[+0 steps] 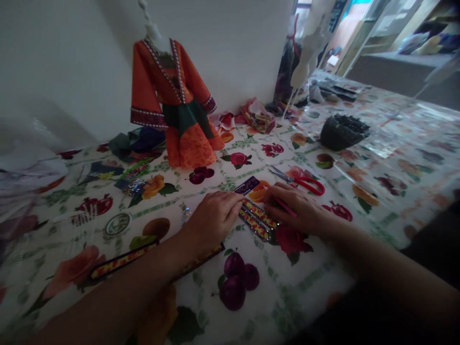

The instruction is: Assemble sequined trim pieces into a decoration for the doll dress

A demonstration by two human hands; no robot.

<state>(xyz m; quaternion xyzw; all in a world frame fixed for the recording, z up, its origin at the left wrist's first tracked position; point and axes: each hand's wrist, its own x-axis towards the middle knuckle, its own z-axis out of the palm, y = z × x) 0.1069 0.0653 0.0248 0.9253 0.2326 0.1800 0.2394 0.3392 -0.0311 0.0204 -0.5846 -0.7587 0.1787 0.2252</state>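
My left hand is curled over the upper end of a dark, bead-edged strip of patterned trim, its fingers pressed together against the piece. That trim shows a yellow and red pattern, with two bands running toward me. My right hand is closed around a thin pink pencil-like stick; its tip is hidden by the fingers. A small dark purple strip lies just beyond both hands. Red-handled scissors lie beyond my right hand. Another patterned strip lies partly under my left forearm.
A small dress form wears an orange and green dress by the wall. A black lumpy holder stands at right. Loose sequins, a round lid-like disc and fabric scraps lie on the fruit-patterned tablecloth.
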